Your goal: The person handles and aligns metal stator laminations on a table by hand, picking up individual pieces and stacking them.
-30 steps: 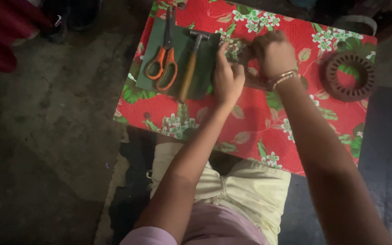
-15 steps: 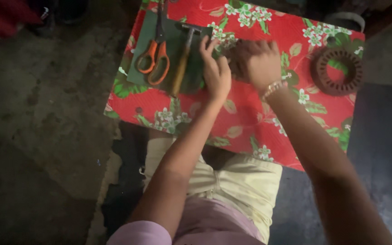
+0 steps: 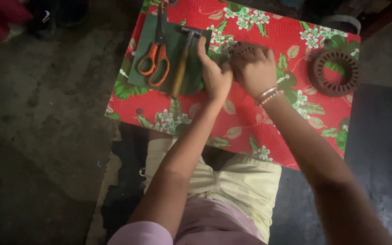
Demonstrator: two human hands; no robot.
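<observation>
red floral cloth [image 3: 232, 118] covers the table. the left hand [image 3: 215, 76] and right hand [image 3: 252, 68] meet near its far edge, fingers curled around a small dark ring [image 3: 242, 47] that shows only above the right knuckles; how firmly they grip it cannot be told. just left of the left hand a hammer [image 3: 181, 68] and orange scissors [image 3: 154, 61] lie on a green mat [image 3: 147, 34]. a larger toothed ring [image 3: 333, 72] sits near the far right corner, well apart.

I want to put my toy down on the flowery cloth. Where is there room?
There is bare cloth along the near edge, below both hands, and some between the right hand and the brown slotted ring. The far left is crowded: orange scissors and a hammer lie on a dark mat beside the left hand.
</observation>
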